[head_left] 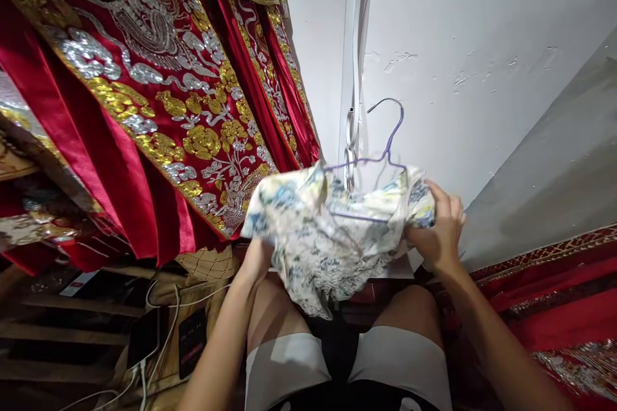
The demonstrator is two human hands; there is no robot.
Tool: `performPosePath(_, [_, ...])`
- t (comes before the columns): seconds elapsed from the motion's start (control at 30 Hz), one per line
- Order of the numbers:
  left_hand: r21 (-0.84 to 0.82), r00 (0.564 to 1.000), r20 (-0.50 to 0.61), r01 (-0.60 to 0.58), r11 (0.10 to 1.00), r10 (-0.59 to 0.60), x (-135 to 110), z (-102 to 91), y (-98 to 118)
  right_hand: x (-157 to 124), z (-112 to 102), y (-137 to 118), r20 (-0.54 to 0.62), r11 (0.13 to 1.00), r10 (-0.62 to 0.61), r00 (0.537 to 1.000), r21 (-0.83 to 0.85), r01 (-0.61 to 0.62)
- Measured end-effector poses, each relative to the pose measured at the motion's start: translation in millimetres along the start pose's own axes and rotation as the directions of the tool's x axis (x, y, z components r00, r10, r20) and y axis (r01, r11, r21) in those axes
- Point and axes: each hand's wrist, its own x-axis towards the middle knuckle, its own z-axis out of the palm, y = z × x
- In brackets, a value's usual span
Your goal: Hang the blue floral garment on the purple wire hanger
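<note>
A floral top (332,250), whitish with blue and yellow print, hangs above my lap, slightly blurred. Inside its neckline is a thin purple wire hanger (389,149), its hook standing up free against the white wall. My right hand (439,225) grips the top at its right shoulder, fingers curled round the cloth. At the opposite side, my left hand (258,260) holds up the sleeve from beneath; the cloth covers most of its fingers.
Red embroidered garments (193,96) with gold and silver sequins hang at left. A slatted wooden surface (62,334) bears phones, including a dark phone (193,341), and white cables (176,308). More red cloth (563,295) lies at right. A white strap (355,45) runs down the wall.
</note>
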Motion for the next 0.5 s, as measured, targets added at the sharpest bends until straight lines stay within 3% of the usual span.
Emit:
performPosePath(0.1, [-0.321, 0.995, 0.101, 0.050, 0.946, -0.019, -9.5, 6.8, -44.1, 30.6, -8.6, -7.6, 0.034, 0.996, 0.080, 0.996, -0.034, -0.078])
performPosePath(0.17, [-0.392, 0.995, 0.092, 0.070, 0.917, -0.037, -18.8, 20.1, -68.9, 44.4, -8.7, -17.3, 0.076, 0.997, 0.056, 0.996, -0.053, -0.052])
performPosePath(0.23, [-0.393, 0.997, 0.018, 0.074, 0.917, -0.073, -28.7, 35.3, -89.6, 47.4, -6.8, -27.2, 0.111, 0.998, -0.007, 0.994, -0.064, 0.014])
performPosePath(0.37, [-0.447, 0.959, -0.167, 0.133, 0.885, -0.229, -46.0, 58.4, -121.8, 24.3, -1.1, -34.9, 0.113, 0.994, -0.079, 0.990, -0.062, 0.086])
performPosePath(0.5, [-0.500, 0.883, -0.281, 0.200, 0.843, -0.376, -53.3, 66.8, -140.5, -12.1, 9.7, -30.2, -0.029, 0.999, 0.047, 0.998, -0.007, -0.047])
